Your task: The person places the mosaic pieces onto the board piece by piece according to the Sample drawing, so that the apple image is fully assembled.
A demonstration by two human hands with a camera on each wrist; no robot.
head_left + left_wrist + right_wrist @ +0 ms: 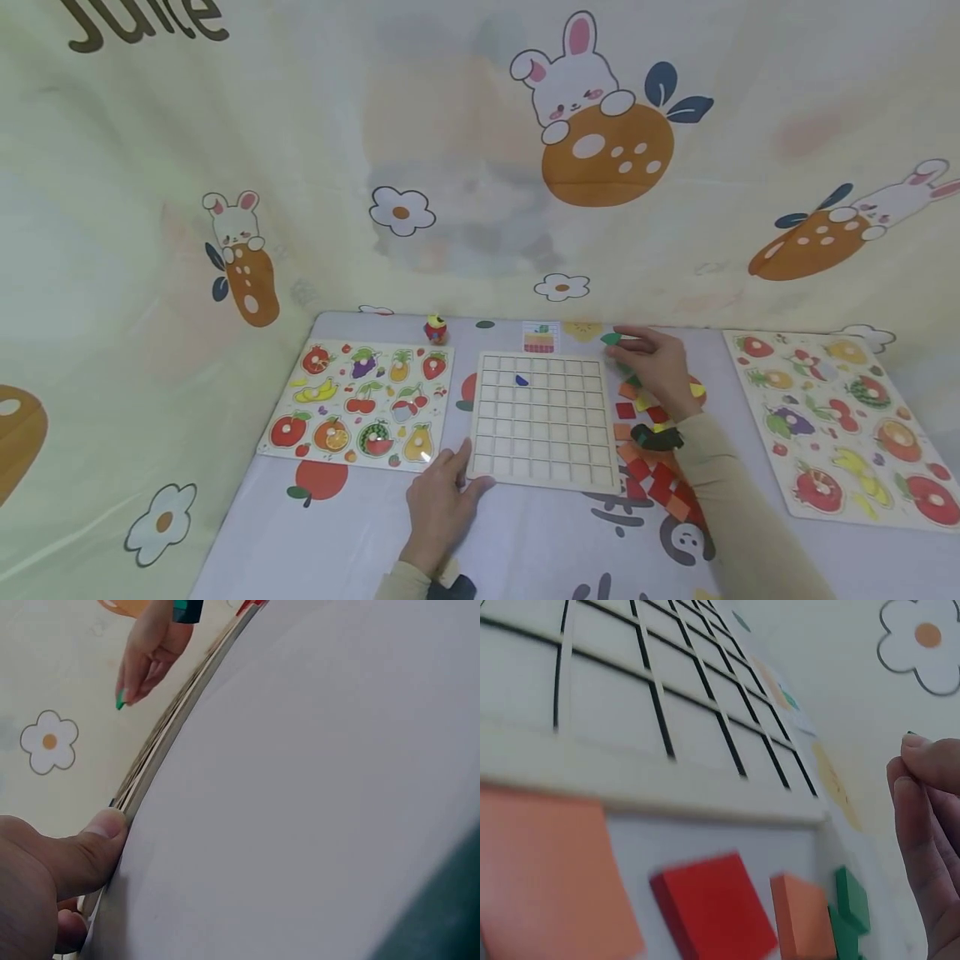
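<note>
A cartoon rabbit-and-carrot cloth hangs behind the pale table I work at. My right hand pinches a green tile between thumb and fingertips, raised just off the far right corner of the wooden grid board. My left hand rests flat, fingers loose, its thumb pressing the board's near left corner. One blue tile sits in a cell of the grid. Loose red, orange and green tiles lie just right of the board. Fruit puzzle boards flank it on both sides.
</note>
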